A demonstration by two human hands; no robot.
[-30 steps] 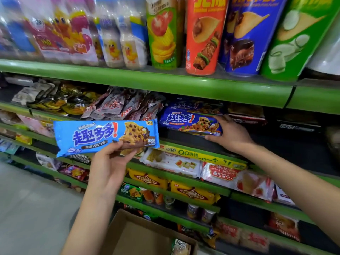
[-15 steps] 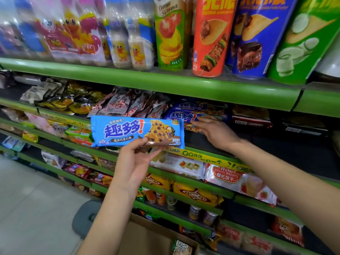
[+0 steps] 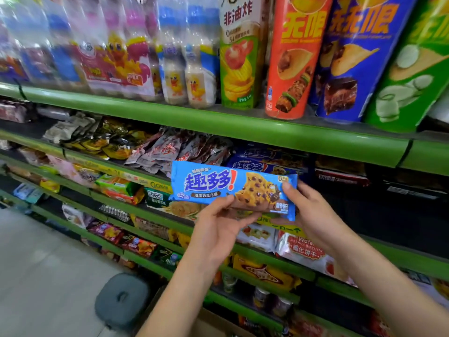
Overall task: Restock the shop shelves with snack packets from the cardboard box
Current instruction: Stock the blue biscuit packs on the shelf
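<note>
A long blue cookie packet (image 3: 218, 188) with a chocolate-chip cookie picture is held level in front of the second shelf. My left hand (image 3: 218, 229) pinches its lower edge near the middle, thumb on the front. My right hand (image 3: 308, 212) grips its right end, thumb on the front face. Just behind it, matching blue cookie packets (image 3: 262, 164) lie stacked on the shelf under the green shelf edge (image 3: 267, 132). Only a brown corner of the cardboard box (image 3: 211, 324) shows at the bottom, between my forearms.
Tall crisp tubes (image 3: 294, 57) and duck-print drink bottles (image 3: 184, 69) stand on the top shelf. Lower green shelves hold wafer packs (image 3: 303, 249) and other snack packets. A grey stool (image 3: 121, 300) stands on the pale floor at lower left.
My left hand carried the blue packet rightward to the stacked cookie packets. My right hand left the shelved packets and took hold of the packet's right end.
</note>
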